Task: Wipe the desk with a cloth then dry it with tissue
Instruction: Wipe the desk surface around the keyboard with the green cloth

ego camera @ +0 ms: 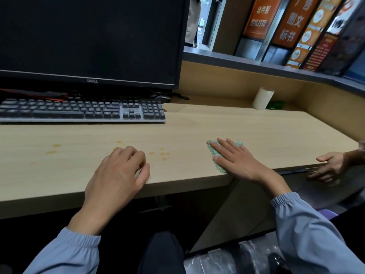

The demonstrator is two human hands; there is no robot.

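The green cloth (212,152) lay flat on the desk (197,125) under the right hand (235,159), whose straight fingers (221,150) pressed it near the front edge. Yellowish drops (164,154) dotted the wood beside and beyond the left hand (118,171), which rested loosely curled, holding nothing. A tissue roll (262,100) stood far beyond the right hand.

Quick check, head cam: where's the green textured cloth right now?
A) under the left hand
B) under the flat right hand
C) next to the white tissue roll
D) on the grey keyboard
B: the green textured cloth lies on the light wooden desk under the right hand, whose fingers are straight; the left hand rests apart from it, near the yellowish spots.
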